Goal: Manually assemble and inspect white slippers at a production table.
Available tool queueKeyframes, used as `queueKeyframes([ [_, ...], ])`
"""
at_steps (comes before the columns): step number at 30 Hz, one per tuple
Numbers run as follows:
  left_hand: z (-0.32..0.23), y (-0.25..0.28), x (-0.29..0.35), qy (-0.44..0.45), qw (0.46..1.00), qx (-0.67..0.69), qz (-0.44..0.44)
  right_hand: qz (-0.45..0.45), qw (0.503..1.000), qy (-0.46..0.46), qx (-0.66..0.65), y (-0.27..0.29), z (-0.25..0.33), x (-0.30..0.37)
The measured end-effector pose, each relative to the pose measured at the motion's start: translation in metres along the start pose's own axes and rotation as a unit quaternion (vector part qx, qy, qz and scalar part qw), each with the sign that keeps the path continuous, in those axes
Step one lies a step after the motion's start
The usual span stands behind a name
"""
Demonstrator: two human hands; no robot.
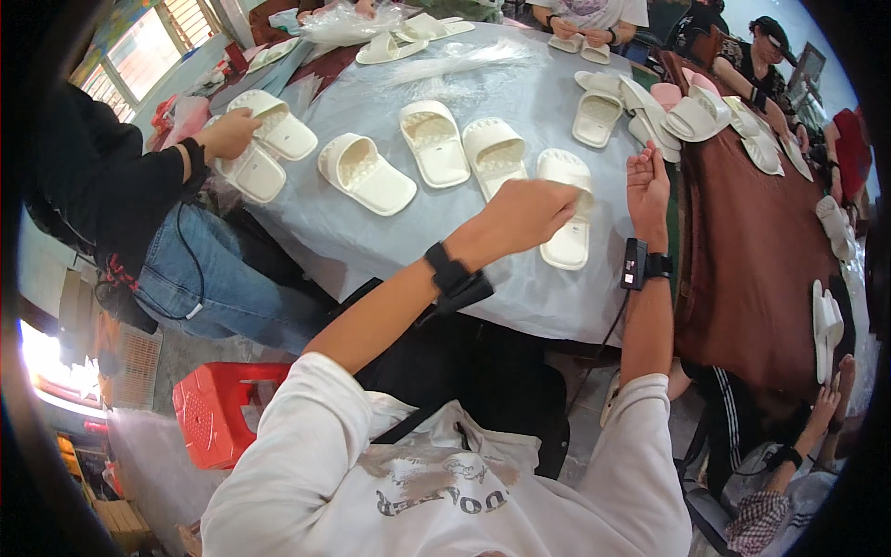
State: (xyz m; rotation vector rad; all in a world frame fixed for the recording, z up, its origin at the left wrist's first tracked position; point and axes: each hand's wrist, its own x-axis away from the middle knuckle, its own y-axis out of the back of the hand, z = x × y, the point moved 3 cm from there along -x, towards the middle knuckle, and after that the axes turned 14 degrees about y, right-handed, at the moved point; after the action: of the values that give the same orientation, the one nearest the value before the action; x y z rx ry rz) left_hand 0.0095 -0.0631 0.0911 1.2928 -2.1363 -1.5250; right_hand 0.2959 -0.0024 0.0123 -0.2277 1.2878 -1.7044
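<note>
My left hand [531, 218] is closed, its knuckles up. It hangs over two white slide slippers, one slipper [494, 153] behind it and another slipper [566, 243] by its fingertips. What the fingers pinch, if anything, is hidden. My right hand [648, 192] is raised to the right of that slipper, palm showing, fingers extended and slightly bent, with nothing seen in it. More white slippers lie to the left: one slipper [434, 144] upright on the sheet and a tilted slipper [368, 174]. A black band with a device circles each wrist.
A pale plastic sheet [445, 237] covers the table. At left a co-worker's hand [227, 135] holds a pair of slippers [269, 125]. Far right, slippers [696, 113] lie on a brown cover [742, 269] with other people around. A red stool [209, 418] stands at lower left.
</note>
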Motion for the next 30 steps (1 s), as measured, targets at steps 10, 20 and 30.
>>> queueKeyframes([
  [10, -0.001, 0.007, 0.074, -0.022, 0.998, 0.042, 0.040, 0.109, 0.993, -0.045, 0.028, -0.031, 0.009, 0.019],
  [20, 0.051, -0.011, -0.045, -0.118, 0.984, 0.073, -0.111, 0.376, 0.867, -0.322, 0.056, -0.044, 0.009, 0.045],
  [30, 0.053, -0.069, -0.113, 0.053, 0.996, 0.015, -0.069, 0.257, 0.850, -0.267, 0.375, -0.028, 0.019, 0.043],
])
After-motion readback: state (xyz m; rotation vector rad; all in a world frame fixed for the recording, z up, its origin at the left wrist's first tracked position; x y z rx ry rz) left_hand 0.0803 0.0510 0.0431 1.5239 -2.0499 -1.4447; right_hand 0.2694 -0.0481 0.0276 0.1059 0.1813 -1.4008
